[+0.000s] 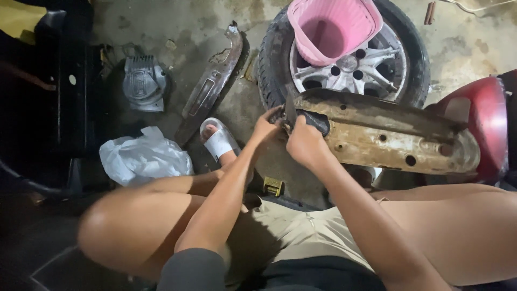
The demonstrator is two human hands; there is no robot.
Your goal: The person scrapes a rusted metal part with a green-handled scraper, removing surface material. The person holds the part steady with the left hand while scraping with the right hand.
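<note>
Rusty metal cover [388, 137] | long axis left-right | left hand [266, 125], right hand [306, 143] grip pinching its left end

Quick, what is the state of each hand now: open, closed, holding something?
Left hand: closed, fingers gripping the end of the rusty metal cover.
Right hand: closed on the same end, at the black part.

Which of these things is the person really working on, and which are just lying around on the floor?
In hand:
- rusty metal cover, its near end held by both hands
- left hand
- right hand
- dark rubber piece at that end

Lying about:
- wheel with a pink basket on it
- long curved trim
- grey finned engine cover
- white plastic bag
- red body panel
</note>
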